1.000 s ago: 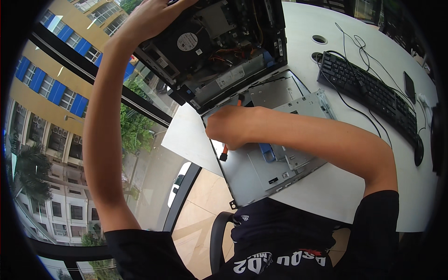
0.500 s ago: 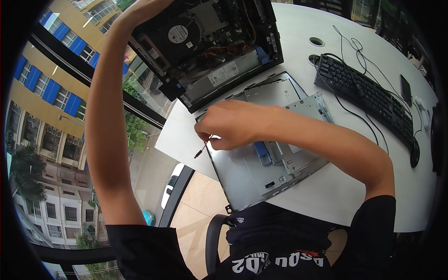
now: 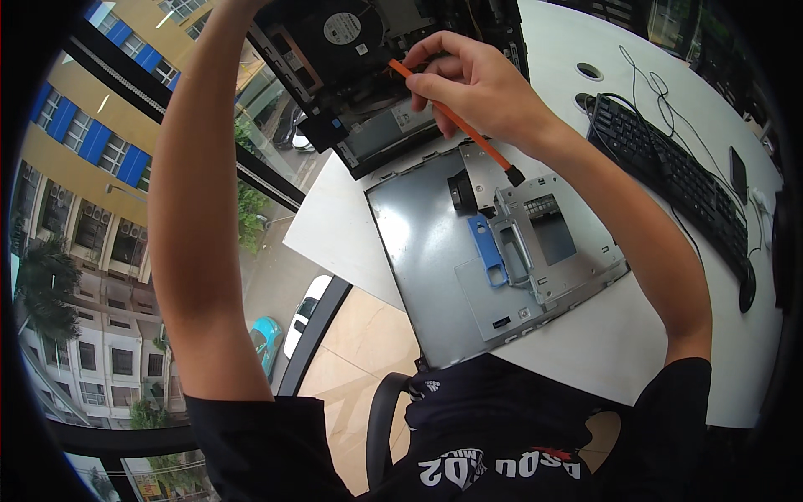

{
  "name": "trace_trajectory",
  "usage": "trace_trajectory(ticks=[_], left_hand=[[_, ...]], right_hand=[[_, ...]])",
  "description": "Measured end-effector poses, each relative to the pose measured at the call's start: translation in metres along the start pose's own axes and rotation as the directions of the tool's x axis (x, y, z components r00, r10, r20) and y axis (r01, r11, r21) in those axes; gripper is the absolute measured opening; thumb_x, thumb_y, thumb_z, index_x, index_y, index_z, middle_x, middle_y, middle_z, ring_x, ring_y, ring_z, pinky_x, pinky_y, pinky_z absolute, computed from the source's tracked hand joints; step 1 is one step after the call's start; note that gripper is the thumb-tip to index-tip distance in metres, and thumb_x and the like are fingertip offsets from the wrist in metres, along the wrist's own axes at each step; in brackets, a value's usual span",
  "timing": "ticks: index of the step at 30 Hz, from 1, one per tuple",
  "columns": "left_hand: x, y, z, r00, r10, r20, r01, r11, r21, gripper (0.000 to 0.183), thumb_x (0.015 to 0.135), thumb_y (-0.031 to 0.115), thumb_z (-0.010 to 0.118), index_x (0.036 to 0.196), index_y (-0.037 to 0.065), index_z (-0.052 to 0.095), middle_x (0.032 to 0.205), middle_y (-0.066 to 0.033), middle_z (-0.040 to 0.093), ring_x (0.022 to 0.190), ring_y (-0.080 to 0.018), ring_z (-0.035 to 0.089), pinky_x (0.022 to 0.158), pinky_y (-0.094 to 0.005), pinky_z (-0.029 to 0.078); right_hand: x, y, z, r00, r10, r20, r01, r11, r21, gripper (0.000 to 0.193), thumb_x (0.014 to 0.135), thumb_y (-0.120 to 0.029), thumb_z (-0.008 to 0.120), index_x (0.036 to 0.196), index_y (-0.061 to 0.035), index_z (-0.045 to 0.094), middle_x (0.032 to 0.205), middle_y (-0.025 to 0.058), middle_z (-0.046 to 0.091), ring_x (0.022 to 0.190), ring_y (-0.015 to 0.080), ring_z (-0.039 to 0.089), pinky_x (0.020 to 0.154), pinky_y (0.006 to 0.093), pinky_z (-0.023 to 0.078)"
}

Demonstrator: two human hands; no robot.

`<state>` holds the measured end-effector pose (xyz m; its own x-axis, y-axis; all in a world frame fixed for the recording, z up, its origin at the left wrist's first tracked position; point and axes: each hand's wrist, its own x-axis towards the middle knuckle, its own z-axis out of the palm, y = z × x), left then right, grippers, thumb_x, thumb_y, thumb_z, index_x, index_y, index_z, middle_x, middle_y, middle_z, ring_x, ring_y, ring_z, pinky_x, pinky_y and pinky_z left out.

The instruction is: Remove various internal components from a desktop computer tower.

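My right hand (image 3: 483, 90) pinches a flat orange SATA cable (image 3: 470, 128) between thumb and fingers. One end of the cable hangs down to a black plug over a metal drive bracket (image 3: 590, 266); the other end reaches toward the inside of the opened black computer case (image 3: 314, 134). A round fan (image 3: 341, 30) and coloured wires show inside the case. My left forearm (image 3: 194, 201) stretches up along the case's left side, and its hand lies beyond the top edge. Below the case, the bracket with its blue latch (image 3: 483, 238) rests on a flat metal side panel (image 3: 418, 259).
A black keyboard (image 3: 669, 171) with tangled cables lies on the white table (image 3: 552, 368) at the right. Near it are a mouse (image 3: 747, 290) and a phone (image 3: 738, 174). A window fills the left side, and a chair (image 3: 385, 427) stands at the table's front.
My right hand has risen from over the side panel to the front of the case. The orange cable now shows in its fingers, where earlier a thin lead with a black plug hung below the hand.
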<state>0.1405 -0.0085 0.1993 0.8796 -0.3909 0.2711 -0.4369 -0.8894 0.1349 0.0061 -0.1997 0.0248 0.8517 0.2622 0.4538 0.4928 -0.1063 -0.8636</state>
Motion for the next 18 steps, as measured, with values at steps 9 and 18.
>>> trace_trajectory(ticks=[9, 18], left_hand=[[0.016, -0.023, 0.002, 0.994, 0.105, 0.043, -0.1, 0.988, -0.117, 0.077, 0.09, 0.073, 0.057, 0.135, 0.012, 0.066, 0.139, -0.0129, 0.063, 0.124, -0.0265, 0.059, 0.109, -0.0392, 0.043], [0.007, -0.02, -0.003, 0.998, 0.04, 0.053, -0.034, 0.993, -0.111, 0.076, 0.09, 0.072, 0.057, 0.135, 0.012, 0.067, 0.139, -0.0127, 0.063, 0.124, -0.0262, 0.06, 0.108, -0.039, 0.043]], right_hand=[[0.0, 0.021, -0.01, 0.993, 0.072, 0.093, -0.053, 0.979, -0.198, 0.029, 0.097, -0.023, 0.068, 0.116, -0.0014, 0.072, 0.086, 0.0051, 0.072, 0.06, 0.0069, 0.056, 0.055, 0.023, 0.045], [-0.002, 0.015, -0.011, 0.966, 0.216, 0.138, -0.196, 0.969, -0.15, 0.03, 0.095, -0.025, 0.067, 0.116, -0.0063, 0.075, 0.091, 0.0038, 0.074, 0.079, 0.0089, 0.062, 0.066, 0.0245, 0.05]])
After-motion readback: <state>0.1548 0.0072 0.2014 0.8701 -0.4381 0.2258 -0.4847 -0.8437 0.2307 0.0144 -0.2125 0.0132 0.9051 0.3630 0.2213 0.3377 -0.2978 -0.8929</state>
